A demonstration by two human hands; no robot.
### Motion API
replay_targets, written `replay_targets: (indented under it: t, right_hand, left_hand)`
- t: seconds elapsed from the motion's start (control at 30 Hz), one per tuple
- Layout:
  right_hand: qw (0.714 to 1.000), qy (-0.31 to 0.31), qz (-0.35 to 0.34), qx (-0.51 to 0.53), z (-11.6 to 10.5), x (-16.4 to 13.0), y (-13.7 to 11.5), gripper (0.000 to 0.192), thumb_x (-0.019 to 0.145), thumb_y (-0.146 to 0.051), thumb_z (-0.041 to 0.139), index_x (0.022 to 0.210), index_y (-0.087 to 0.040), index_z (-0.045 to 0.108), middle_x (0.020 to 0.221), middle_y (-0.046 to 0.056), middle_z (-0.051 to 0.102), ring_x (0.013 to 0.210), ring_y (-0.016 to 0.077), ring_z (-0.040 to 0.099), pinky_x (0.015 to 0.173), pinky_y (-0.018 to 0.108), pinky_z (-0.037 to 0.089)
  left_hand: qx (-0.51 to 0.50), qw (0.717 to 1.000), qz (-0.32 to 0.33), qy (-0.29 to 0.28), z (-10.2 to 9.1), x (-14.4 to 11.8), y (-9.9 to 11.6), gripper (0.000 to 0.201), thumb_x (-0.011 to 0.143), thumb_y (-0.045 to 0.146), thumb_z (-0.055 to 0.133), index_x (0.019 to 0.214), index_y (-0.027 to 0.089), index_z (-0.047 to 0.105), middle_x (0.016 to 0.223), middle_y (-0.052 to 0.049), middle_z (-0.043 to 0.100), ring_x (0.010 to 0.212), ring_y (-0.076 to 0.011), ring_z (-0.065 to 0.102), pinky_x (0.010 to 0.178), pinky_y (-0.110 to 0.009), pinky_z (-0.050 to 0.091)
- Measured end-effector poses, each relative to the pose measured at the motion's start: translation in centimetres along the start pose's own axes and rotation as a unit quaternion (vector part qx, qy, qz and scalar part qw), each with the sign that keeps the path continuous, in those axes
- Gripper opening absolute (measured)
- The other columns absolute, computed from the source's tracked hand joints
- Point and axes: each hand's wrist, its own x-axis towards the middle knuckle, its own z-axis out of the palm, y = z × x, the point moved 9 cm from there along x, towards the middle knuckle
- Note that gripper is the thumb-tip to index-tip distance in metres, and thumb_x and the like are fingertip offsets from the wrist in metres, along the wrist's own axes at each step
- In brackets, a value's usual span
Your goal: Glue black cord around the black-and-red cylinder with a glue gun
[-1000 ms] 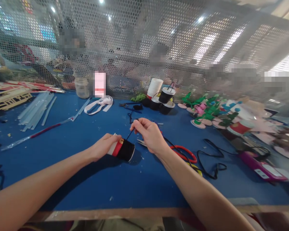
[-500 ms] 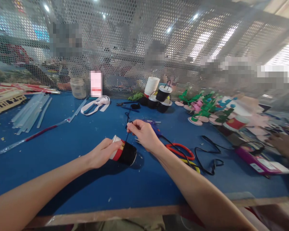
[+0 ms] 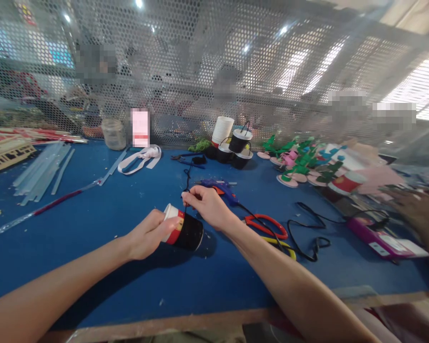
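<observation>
My left hand [image 3: 148, 233] grips a paper cup [image 3: 191, 232] by its red and white part near the rim. The cup lies tilted on its side, and its base end is wrapped in black yarn. Just above it, my right hand [image 3: 205, 202] pinches the black yarn [image 3: 187, 177], which runs from the cup up to a small dark bundle [image 3: 199, 159] farther back. A blue glue gun [image 3: 229, 194] lies behind my right hand. Scissors with red and yellow handles [image 3: 268, 225] are beside my right forearm, partly hidden.
At the back stand stacked white cups [image 3: 222, 129] and black-wrapped cups [image 3: 240, 141] with loop handles. Clear glue sticks [image 3: 43, 171] and white ribbon [image 3: 139, 159] lie left. To the right are green craft plants [image 3: 300, 164], a purple power strip [image 3: 382, 240] and another person's hand [image 3: 411, 205].
My right hand has come down slightly and left, closer to the cup, still pinching the yarn. The view has shifted a little; my left hand keeps its hold on the cup.
</observation>
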Motion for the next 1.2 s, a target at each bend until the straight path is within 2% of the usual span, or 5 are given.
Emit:
replay_targets:
  t: [0.7, 0.87, 1.03, 1.1, 1.2]
  right_hand:
    - [0.994, -0.089, 0.041, -0.045, 2.1, -0.2, 0.8, 0.028, 0.07, -0.035, 0.05, 0.049, -0.017, 0.045, 0.044, -0.007, 0.034, 0.042, 0.0063, 0.028, 0.042, 0.021, 0.023]
    - [0.992, -0.087, 0.089, 0.032, 1.8, 0.0, 1.8, 0.044, 0.074, -0.05, 0.038, 0.054, -0.014, 0.054, 0.049, -0.001, 0.047, 0.045, 0.0081, 0.041, 0.045, 0.022, 0.032]
    - [0.988, -0.1, 0.08, 0.089, 1.4, -0.3, 1.0, 0.048, 0.075, -0.053, 0.033, 0.087, -0.012, 0.056, 0.075, 0.007, 0.058, 0.066, 0.0127, 0.055, 0.056, 0.025, 0.043]
    - [0.986, -0.135, 0.063, 0.075, 2.0, -0.7, 0.5, 0.046, 0.074, -0.051, 0.039, 0.1, -0.014, 0.05, 0.08, 0.006, 0.057, 0.066, 0.0127, 0.055, 0.055, 0.025, 0.045]
    - [0.982, -0.169, 0.067, 0.048, 2.9, -1.1, 0.5, 0.045, 0.073, -0.047, 0.044, 0.106, -0.015, 0.045, 0.079, 0.004, 0.054, 0.054, 0.0098, 0.054, 0.052, 0.026, 0.046]
  left_hand:
    - [0.057, 0.997, 0.047, 0.01, -0.3, -0.4, 0.5, 0.037, 0.079, 0.033, 0.025, 0.046, 0.017, 0.023, 0.046, 0.005, 0.022, 0.044, -0.006, 0.021, 0.042, -0.023, 0.018]
    - [-0.106, 0.987, -0.062, 0.103, -2.0, 0.0, -2.4, 0.038, 0.075, 0.04, 0.032, 0.047, 0.015, 0.035, 0.043, 0.005, 0.03, 0.041, -0.0053, 0.024, 0.039, -0.02, 0.018]
    - [-0.243, 0.92, -0.117, 0.285, -5.2, -0.2, -4.9, 0.026, 0.07, 0.034, 0.042, 0.053, 0.015, 0.044, 0.045, 0.005, 0.038, 0.041, -0.0067, 0.034, 0.04, -0.019, 0.026]
    - [-0.262, 0.914, -0.118, 0.287, -5.2, 0.0, -5.2, 0.026, 0.07, 0.034, 0.043, 0.052, 0.015, 0.044, 0.043, 0.005, 0.039, 0.04, -0.0067, 0.035, 0.039, -0.019, 0.026]
    - [-0.253, 0.937, -0.1, 0.219, -4.3, 0.5, -4.6, 0.029, 0.071, 0.036, 0.042, 0.054, 0.013, 0.05, 0.043, 0.004, 0.045, 0.04, -0.0072, 0.039, 0.04, -0.019, 0.027]
